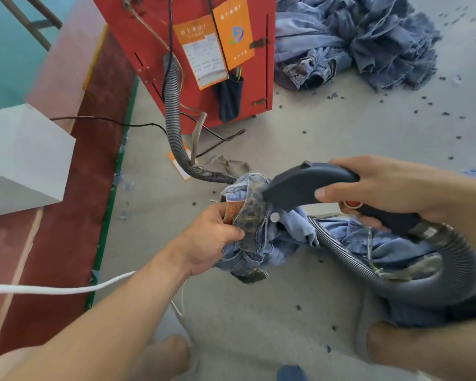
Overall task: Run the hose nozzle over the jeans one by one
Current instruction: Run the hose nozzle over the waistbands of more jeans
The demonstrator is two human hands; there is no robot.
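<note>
Denim fills your left hand (212, 237) — you grip the bunched waistband of the jeans (254, 224), thumb curled over the fabric just below the tan leather patch (232, 213), the other fingers wrapped underneath and hidden. The rest of the garment trails away toward four o'clock, under your right forearm. Your right hand (390, 188) closes round the dark grey nozzle (300, 188): fingers curl over its top, the thumb presses its near side, and a red button (351, 204) sits just beside your palm. The nozzle's tip touches the stained waistband at three o'clock of your left fingers. From the handle's rear the ribbed hose (341, 248) loops across the denim, then climbs at eleven o'clock to the red machine (182, 50). More jeans lie heaped (355, 37) at one o'clock on the lint-flecked floor (341, 133).
</note>
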